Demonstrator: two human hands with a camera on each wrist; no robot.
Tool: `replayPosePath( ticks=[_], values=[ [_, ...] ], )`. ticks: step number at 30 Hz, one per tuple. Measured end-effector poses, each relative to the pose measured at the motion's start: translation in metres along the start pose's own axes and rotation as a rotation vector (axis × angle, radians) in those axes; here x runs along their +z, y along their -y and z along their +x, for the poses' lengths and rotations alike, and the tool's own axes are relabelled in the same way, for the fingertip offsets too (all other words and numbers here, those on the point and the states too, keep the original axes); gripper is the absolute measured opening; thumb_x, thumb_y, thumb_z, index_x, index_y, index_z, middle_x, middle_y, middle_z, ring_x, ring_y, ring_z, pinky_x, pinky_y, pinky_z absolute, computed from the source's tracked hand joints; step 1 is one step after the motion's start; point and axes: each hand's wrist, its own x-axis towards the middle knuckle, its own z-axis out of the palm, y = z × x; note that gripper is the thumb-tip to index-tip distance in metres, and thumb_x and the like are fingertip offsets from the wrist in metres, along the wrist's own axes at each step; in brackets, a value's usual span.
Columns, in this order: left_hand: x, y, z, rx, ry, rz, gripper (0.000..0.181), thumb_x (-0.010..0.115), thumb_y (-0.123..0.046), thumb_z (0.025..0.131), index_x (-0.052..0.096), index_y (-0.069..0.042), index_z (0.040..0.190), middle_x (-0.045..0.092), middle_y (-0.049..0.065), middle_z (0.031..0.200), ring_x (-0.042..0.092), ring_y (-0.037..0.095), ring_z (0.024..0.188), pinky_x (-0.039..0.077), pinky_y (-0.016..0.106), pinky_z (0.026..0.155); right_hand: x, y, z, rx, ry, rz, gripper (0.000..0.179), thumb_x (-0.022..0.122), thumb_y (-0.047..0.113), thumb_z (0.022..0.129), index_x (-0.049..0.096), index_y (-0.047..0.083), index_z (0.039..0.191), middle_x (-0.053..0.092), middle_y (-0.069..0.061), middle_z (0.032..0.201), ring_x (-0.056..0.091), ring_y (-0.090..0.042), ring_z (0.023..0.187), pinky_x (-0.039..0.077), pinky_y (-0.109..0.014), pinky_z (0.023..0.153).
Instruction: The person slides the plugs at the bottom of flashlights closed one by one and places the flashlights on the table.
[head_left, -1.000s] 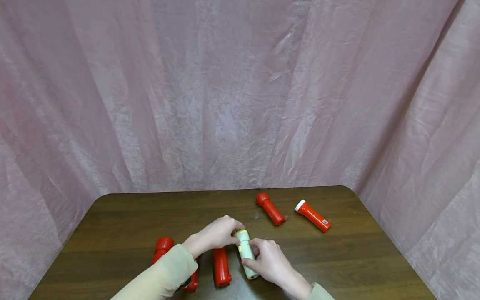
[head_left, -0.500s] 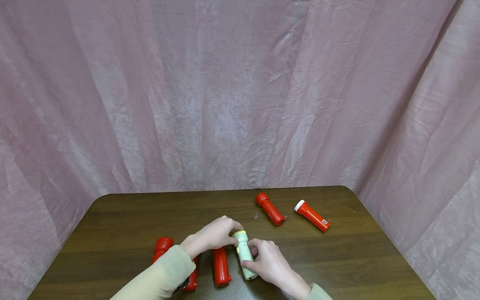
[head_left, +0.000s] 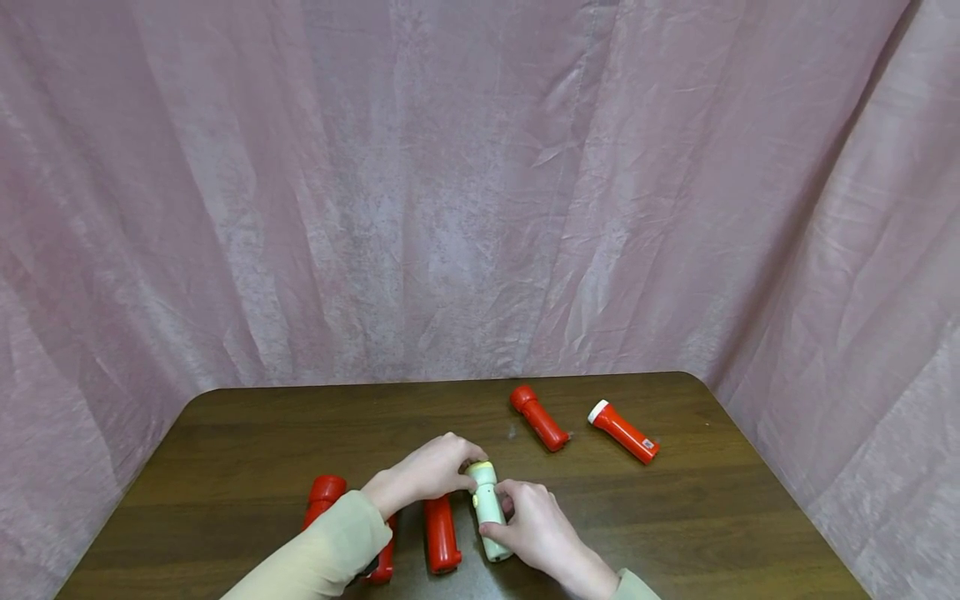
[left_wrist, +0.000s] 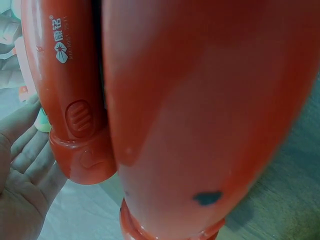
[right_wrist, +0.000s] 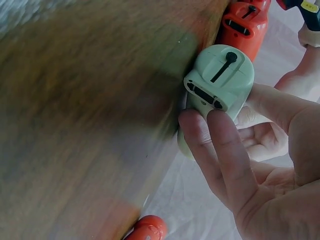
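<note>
A pale-green sleeve (head_left: 322, 546) hides much of one glossy red plastic flashlight (head_left: 386, 557). The left hand's (head_left: 431, 473) far fingertips disappear behind a pale-green cylindrical plastic flashlight (head_left: 489, 507) on the brown wood-grained surface (head_left: 690, 533); its fingers pinch the flared head, the right hand's (head_left: 542, 525) the barrel.

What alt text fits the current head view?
A person's left-hand grip holds the head of a pale green flashlight, their right-hand grip its body, at a brown table. A red flashlight lies left of it, with more red pieces partly hidden by the left sleeve. Farther back, right, lie a plain red flashlight and a white-rimmed one, before a pink curtain.
</note>
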Motion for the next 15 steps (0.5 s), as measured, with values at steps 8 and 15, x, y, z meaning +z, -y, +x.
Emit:
replayPosePath(
  ticks=[8, 15],
  values=[
    [-0.0004, -0.0024, -0.0015, -0.002, -0.007, 0.018, 0.028, 0.082, -0.009, 0.089, 0.078, -0.007, 0.117, 0.079, 0.001, 0.103, 0.059, 0.007, 0.077, 0.049, 0.018, 0.070, 0.0000, -0.0001, -0.0011, -0.003, -0.005, -0.013, 0.036, 0.091, 0.025, 0.080, 0.074, 0.007, 0.107, 0.074, 0.001, 0.082, 0.061, -0.002, 0.069, 0.045, -0.020, 0.060],
    [-0.0002, -0.0043, -0.0032, -0.024, -0.019, 0.034, 0.032, 0.082, -0.013, 0.091, 0.077, -0.007, 0.121, 0.080, 0.003, 0.113, 0.070, 0.013, 0.091, 0.057, 0.024, 0.079, -0.0008, -0.0018, -0.0041, -0.011, -0.015, -0.030, 0.033, 0.087, 0.029, 0.084, 0.075, 0.010, 0.107, 0.076, 0.002, 0.084, 0.064, -0.001, 0.070, 0.047, -0.020, 0.061]
  ],
)
